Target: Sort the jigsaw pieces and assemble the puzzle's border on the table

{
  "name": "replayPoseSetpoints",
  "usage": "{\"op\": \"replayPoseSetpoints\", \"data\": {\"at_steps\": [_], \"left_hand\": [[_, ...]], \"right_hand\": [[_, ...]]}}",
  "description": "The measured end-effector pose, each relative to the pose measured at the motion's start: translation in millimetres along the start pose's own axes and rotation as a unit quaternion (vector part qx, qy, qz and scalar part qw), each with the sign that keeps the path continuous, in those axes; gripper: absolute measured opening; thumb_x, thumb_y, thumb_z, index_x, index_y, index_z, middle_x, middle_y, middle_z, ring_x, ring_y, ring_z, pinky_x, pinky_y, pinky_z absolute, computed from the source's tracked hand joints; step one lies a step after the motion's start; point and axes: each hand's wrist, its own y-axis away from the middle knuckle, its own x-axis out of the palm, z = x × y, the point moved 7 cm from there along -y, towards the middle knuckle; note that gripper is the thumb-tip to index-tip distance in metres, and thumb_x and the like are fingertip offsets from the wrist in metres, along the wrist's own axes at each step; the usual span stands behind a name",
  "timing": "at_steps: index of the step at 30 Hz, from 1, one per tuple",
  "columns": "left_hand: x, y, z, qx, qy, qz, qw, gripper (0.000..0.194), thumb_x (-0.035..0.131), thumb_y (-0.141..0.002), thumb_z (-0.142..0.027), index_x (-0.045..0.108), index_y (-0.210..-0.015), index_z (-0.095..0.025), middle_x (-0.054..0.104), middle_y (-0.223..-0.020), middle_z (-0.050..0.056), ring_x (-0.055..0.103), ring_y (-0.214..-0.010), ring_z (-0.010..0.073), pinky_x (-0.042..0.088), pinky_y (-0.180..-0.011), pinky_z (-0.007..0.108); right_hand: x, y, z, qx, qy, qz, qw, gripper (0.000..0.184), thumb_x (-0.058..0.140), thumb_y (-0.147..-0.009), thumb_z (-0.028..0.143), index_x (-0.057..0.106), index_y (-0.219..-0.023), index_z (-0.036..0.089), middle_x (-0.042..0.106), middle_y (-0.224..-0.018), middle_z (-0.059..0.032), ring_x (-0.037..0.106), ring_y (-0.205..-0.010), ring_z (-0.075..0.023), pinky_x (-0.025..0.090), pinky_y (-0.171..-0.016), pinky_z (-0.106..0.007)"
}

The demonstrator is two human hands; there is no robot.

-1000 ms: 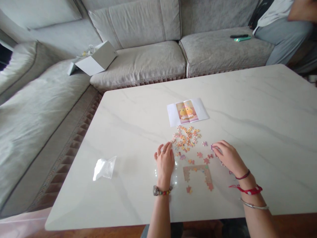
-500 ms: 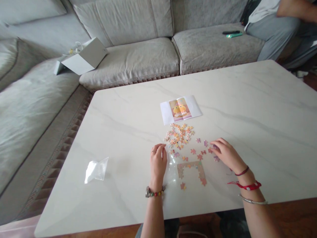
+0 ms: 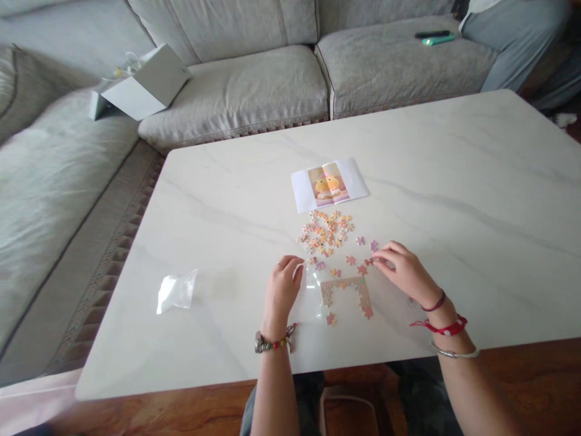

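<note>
My left hand [image 3: 282, 287] rests at the left of the puzzle, fingers loosely bent and the thumb a little apart, with nothing visible in it. Thumb and fingertips of my right hand [image 3: 403, 269] are closed on a small reddish puzzle piece [image 3: 368, 261], mostly covered by the fingers. Between the hands lies a partly joined puzzle frame [image 3: 342, 283], its top and two sides linked. Two loose pieces [image 3: 331, 319] sit inside its lower left. Above are single reddish and purple pieces [image 3: 362, 270] and a heap of mixed pieces [image 3: 325, 231].
A creased sheet with a printed picture [image 3: 330, 183] lies behind the heap. A clear plastic bag [image 3: 177, 292] is at the left on the marble-look table [image 3: 227, 224]. Beyond stands a grey sofa [image 3: 254, 85] with a white box [image 3: 147, 85]; a seated person's leg [image 3: 517, 45] shows at right.
My right hand has moved left from the outer purple piece to the reddish pieces near the frame. My left hand stays about where it was. The camera view has tilted down slightly.
</note>
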Motion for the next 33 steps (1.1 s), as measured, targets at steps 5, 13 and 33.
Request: {"op": "replayPoseSetpoints", "data": {"at_steps": [5, 13, 33], "left_hand": [[6.6, 4.6, -4.7, 0.030, 0.014, 0.050, 0.998, 0.018, 0.045, -0.081, -0.017, 0.059, -0.090, -0.021, 0.059, -0.097, 0.003, 0.058, -0.078, 0.0120, 0.048, -0.071, 0.025], [9.6, 14.9, -6.8, 0.058, -0.011, 0.084, 0.995, 0.018, 0.044, -0.082, -0.018, 0.060, -0.089, -0.022, 0.060, -0.093, 0.002, 0.058, -0.080, 0.0119, 0.047, -0.073, 0.023], [2.6, 23.3, 6.7, 0.055, -0.051, 0.088, 0.993, 0.017, 0.042, -0.083, -0.019, 0.059, -0.088, -0.021, 0.059, -0.094, 0.002, 0.057, -0.075, 0.0101, 0.045, -0.067, 0.020]], "right_hand": [[21.9, 1.2, 44.5, -0.076, -0.040, 0.076, 0.993, 0.013, 0.051, -0.079, 0.022, 0.062, -0.086, 0.020, 0.055, -0.082, -0.0043, 0.053, -0.076, -0.0148, 0.043, -0.073, -0.030], [76.9, 31.4, 102.9, -0.167, 0.018, 0.180, 0.969, 0.013, 0.063, -0.071, 0.029, 0.062, -0.078, 0.018, 0.056, -0.080, -0.0048, 0.052, -0.081, -0.0194, 0.038, -0.072, -0.035], [74.5, 30.9, 95.1, -0.155, -0.008, 0.169, 0.973, 0.005, 0.058, -0.076, 0.022, 0.059, -0.078, 0.017, 0.057, -0.080, -0.0030, 0.053, -0.080, -0.0170, 0.039, -0.076, -0.033]]}}
